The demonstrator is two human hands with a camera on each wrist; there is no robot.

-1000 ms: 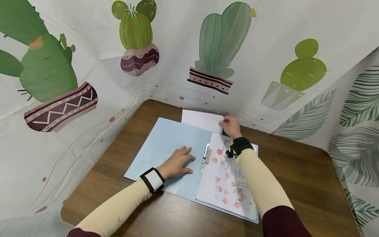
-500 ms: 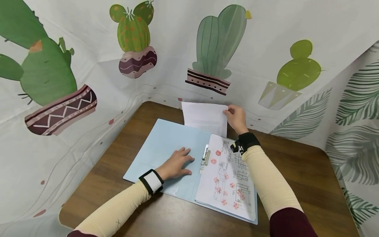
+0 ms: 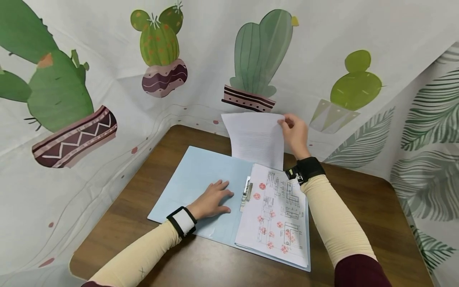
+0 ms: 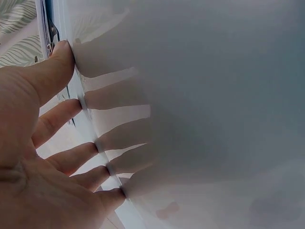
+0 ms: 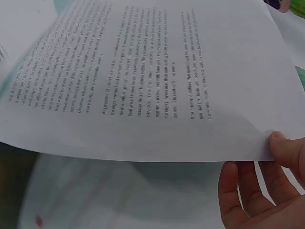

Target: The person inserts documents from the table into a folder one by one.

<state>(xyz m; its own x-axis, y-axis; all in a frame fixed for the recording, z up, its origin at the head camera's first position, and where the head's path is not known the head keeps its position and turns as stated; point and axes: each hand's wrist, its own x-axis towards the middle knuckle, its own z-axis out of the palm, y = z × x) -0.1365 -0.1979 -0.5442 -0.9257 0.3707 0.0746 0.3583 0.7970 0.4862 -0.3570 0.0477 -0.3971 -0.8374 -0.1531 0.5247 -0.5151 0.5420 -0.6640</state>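
A light blue folder (image 3: 201, 167) lies spread on the table, with a metal clip (image 3: 247, 192) along its spine. Drawings marked with red stamps fill a paper stack (image 3: 258, 223) on its right side. My left hand (image 3: 211, 199) rests flat with spread fingers on the folder's left cover; the left wrist view shows its fingertips touching the glossy surface. At the far edge my right hand (image 3: 295, 131) pinches the top right corner of a printed sheet (image 3: 254, 135) between thumb and fingers. The sheet stands raised and slightly curved, its lower end hidden behind the folder.
The brown wooden table (image 3: 358, 215) has rounded corners. Behind it and to the left hangs a white cloth (image 3: 208, 59) printed with cacti, close to the table's far edge. A leaf-patterned cloth (image 3: 430, 151) hangs at the right.
My right hand has lifted the sheet upward and a little to the right, so more of its printed text shows above the folder. My left hand stays on the cover.
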